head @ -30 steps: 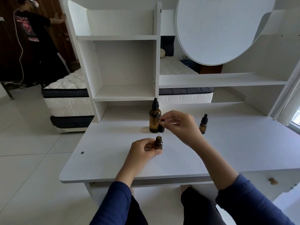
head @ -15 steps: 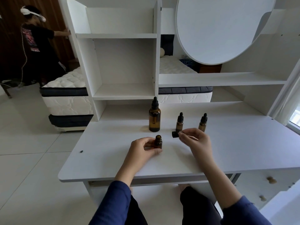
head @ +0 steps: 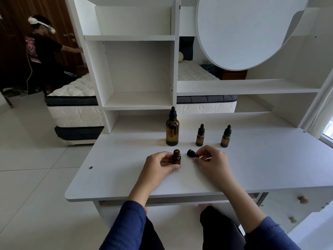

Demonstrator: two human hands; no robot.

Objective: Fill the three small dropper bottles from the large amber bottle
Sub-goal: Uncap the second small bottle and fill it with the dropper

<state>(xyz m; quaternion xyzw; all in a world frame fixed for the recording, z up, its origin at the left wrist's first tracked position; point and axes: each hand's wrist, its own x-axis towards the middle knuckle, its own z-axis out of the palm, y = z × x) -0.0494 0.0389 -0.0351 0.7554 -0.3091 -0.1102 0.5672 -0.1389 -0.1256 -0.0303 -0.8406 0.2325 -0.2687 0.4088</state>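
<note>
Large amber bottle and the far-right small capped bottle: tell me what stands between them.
In the head view, one small capped dropper bottle stands between the large amber bottle and the far-right small bottle, apart from both, on the white table.

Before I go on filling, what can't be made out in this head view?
- Liquid level in the large amber bottle: dark glass hides it.
- Open small bottle contents: too small, left hand wraps it.
- Dropper cap pipette: hidden behind right hand.

We could read no text anywhere; the amber bottles bore no labels, and the print on the far-left person's black shirt (head: 30, 49) was illegible.
</note>
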